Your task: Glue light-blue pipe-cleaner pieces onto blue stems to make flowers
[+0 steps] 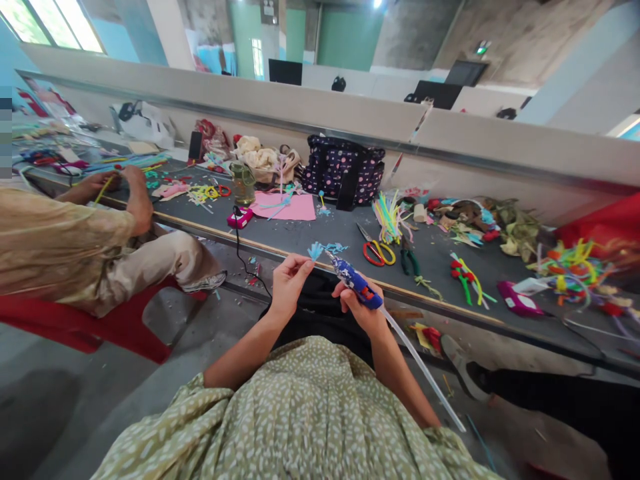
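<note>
My left hand [290, 283] pinches a small light-blue tuft [315, 251], its strands fanning out above the fingertips. In my right hand [363, 307] is a blue glue gun [354, 281] with red parts, its nozzle pointing up and left, close to the tuft. I cannot tell whether nozzle and tuft touch. A long clear glue stick [423, 367] trails from the gun's back end toward the lower right. Just behind the nozzle, more blue snippets [336, 247] lie on the dark table [300, 235].
Right of the gun lie red-and-yellow-handled scissors [379, 253], green-handled pliers [410, 260] and a pipe-cleaner bundle [391, 217]. A pink sheet [290, 207], a jar [243, 183] and a dotted bag [344, 170] stand farther back. A co-worker [65, 247] sits at left; another person's leg [540, 400] shows at right.
</note>
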{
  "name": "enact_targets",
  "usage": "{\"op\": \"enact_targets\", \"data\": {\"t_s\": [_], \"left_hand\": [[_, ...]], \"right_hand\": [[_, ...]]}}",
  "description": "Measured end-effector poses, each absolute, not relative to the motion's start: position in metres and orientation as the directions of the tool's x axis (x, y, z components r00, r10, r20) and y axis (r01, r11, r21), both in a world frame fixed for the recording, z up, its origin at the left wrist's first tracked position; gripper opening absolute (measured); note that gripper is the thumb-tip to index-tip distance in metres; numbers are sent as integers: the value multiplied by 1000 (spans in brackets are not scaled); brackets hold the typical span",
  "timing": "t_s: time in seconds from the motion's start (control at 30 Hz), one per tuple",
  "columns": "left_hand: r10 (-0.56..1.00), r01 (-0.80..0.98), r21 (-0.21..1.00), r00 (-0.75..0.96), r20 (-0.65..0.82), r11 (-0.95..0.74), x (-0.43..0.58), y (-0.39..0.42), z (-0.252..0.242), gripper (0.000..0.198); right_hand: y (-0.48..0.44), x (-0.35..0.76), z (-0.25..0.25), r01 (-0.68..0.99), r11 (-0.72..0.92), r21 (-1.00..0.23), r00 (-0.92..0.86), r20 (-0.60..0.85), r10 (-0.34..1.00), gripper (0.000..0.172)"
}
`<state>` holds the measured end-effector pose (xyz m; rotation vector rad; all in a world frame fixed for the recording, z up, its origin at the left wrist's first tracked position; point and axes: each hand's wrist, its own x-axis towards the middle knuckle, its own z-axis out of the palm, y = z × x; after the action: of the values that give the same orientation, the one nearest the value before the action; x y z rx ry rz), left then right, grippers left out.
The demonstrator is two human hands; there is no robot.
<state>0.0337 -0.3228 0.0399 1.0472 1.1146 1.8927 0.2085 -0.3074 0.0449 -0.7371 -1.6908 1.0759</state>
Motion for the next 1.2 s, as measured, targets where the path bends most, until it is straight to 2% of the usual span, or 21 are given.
{"op": "enact_targets", "data": {"t_s": [0.37,0.63,0.8,1.07,1.2], "left_hand": [[859,-211,902,-446,253,-376,33,-321,41,26],[876,-283,886,-424,228,-367,36,-322,44,29],[896,-316,884,-392,209,-345,37,-324,46,29],[974,-485,853,-199,107,-193,34,-321,43,32],[981,-513,841,-167,99,-172,35,-321,41,32]], "right_hand": [[-305,208,42,-102,432,-896,-313,441,841,24],[-308,207,40,-52,427,-903,-356,417,837,28],[-310,204,36,-37,435,-900,-377,416,827,24],[-310,201,31,-46,406,-913,-353,395,848,29],[-310,200,29,-32,392,-920,-347,378,858,30]]}}
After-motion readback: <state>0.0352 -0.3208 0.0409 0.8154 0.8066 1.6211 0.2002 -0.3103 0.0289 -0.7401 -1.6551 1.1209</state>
